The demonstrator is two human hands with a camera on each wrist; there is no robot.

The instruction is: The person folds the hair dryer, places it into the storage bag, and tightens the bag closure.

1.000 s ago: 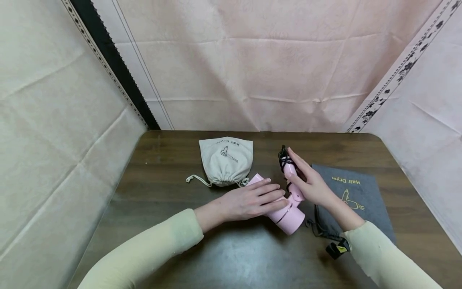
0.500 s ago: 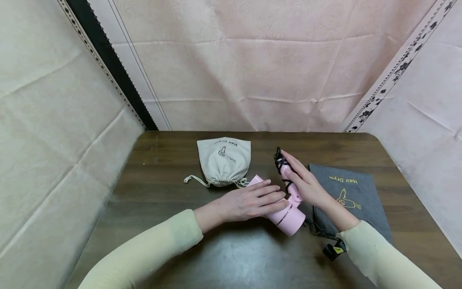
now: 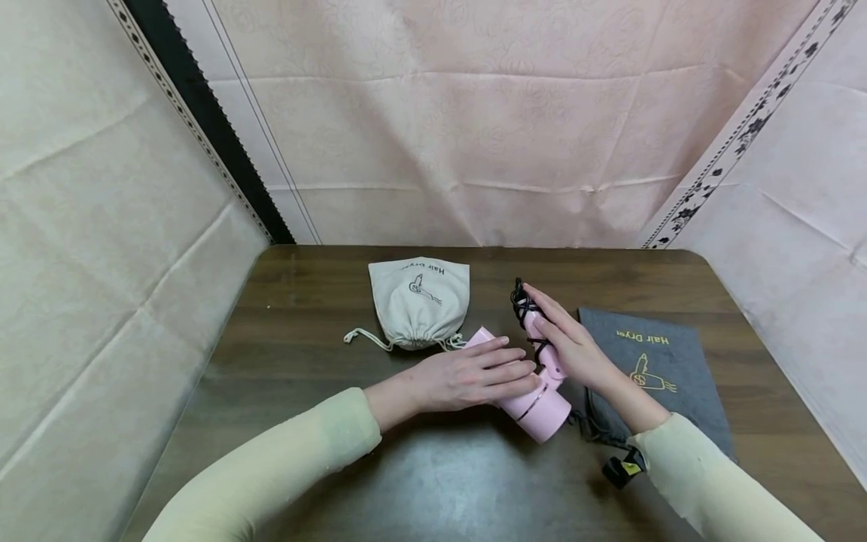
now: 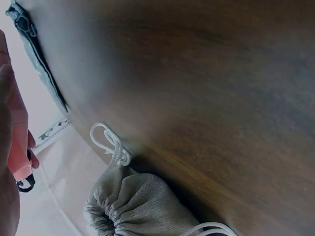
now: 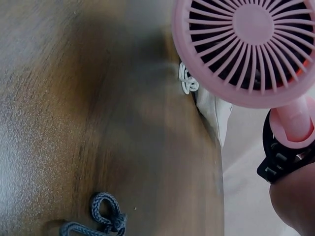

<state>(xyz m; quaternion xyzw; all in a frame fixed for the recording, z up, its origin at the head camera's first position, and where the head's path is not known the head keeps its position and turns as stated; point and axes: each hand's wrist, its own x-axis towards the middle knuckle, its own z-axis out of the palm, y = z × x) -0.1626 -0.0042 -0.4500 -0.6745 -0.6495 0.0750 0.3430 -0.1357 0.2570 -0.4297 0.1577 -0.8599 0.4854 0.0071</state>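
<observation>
A pink hair dryer [image 3: 538, 414] with a folding handle is between both hands. My left hand [image 3: 467, 378] lies over its barrel, gripping it from above with the fingers across the top. The right hand [image 3: 577, 348] holds the handle, thumb on the near side and fingers along the far side. A black cord [image 3: 525, 302] is wound around the handle's end. In the right wrist view, the dryer's round slotted grille [image 5: 253, 24] fills the upper right above the table. The left wrist view shows part of the pink handle [image 4: 18, 147] at its left edge.
A cream drawstring bag [image 3: 423, 310] printed "Hair Dryer" stands behind the left hand, its white cord trailing on the wooden table [image 3: 305, 361]. A dark grey drawstring bag [image 3: 691, 403] lies flat under the right forearm. Cloth hangings [image 3: 474, 150] rise behind and beside the table.
The right hand and the dryer's handle have swung slightly left, toward the barrel. The left hand keeps its place on the barrel. The head view has shifted a little.
</observation>
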